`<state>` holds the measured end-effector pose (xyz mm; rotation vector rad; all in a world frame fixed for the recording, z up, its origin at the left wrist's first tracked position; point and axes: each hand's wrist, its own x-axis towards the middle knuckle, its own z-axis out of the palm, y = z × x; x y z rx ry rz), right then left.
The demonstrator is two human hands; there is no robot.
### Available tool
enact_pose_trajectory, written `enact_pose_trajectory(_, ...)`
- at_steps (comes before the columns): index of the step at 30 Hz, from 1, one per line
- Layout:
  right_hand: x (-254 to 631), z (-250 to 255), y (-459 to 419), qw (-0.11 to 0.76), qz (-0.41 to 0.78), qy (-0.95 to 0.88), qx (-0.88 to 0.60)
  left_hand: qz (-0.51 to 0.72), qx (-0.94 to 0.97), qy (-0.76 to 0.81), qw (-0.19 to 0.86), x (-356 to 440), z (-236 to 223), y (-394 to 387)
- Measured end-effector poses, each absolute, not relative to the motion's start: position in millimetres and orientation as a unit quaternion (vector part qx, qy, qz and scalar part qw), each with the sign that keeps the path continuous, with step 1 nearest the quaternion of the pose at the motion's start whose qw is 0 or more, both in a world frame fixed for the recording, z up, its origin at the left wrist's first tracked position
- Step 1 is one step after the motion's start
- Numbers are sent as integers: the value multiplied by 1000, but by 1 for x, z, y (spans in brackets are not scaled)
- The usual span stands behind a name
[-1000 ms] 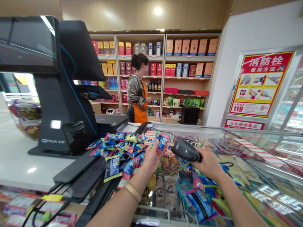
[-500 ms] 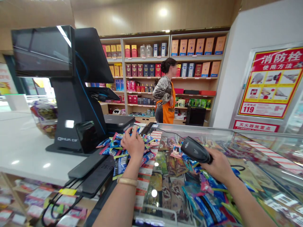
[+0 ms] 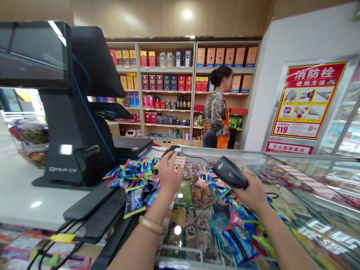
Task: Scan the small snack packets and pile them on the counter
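My left hand (image 3: 170,175), with a bracelet (image 3: 152,225) on its wrist, is over the right edge of a pile of small blue and pink snack packets (image 3: 135,198). Its fingers are spread and nothing shows in them; the palm side is hidden. In my right hand (image 3: 251,191) is a black barcode scanner (image 3: 230,172), gripped by its handle, its head pointing up and left. Beneath the scanner and my right forearm, more colourful snack packets (image 3: 239,240) lie across the glass counter (image 3: 194,253).
On the left, a black cash register with screens (image 3: 75,112) stands on the white counter (image 3: 17,202). Black cables (image 3: 42,247) hang in front. Behind the counter, a person in an orange apron (image 3: 223,141) stands by shelves of boxes (image 3: 165,82). A red poster (image 3: 309,99) hangs at right.
My left hand has moved rightward from over the packet pile to its right edge. My right hand still holds the scanner. The co-worker has moved to the right, and the view has shifted.
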<state>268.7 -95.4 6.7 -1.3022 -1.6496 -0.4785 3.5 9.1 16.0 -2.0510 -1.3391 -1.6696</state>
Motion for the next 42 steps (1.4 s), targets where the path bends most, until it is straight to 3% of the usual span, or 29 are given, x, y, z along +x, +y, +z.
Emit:
enact_pose_trajectory(4,269,8,-96,476,-205,-669,-532,-413,-845,-340,-21,32,-8,1)
enact_pose_trajectory(9,267,9,-96,470,-210,-672,-532,-220,-919,-322,-54,41,-30,-8)
enact_pose_trajectory(14,265,8,-95,468,-215,-672,-533,-246,-900,-350,-82,54,-35,0)
enact_pose_trajectory(20,267,6,-94,467,-219,-680,-521,-140,-911,-378,-89,66,-33,5)
enact_pose_trajectory(26,266,6,-95,460,-211,-682,-528,-182,-886,-427,4,57,-23,-7)
enact_pose_trajectory(33,266,4,-93,448,-220,-683,-533,-209,-837,-506,-14,48,-23,-9)
enact_pose_trajectory(36,266,3,-93,441,-211,-686,-538,-313,-795,-506,-116,46,-25,0)
enact_pose_trajectory(39,266,3,-94,437,-197,-687,-546,-489,-641,-454,-380,45,-25,11)
enact_pose_trajectory(42,266,4,-94,436,-192,-689,-546,-536,-495,-401,-554,45,-20,15)
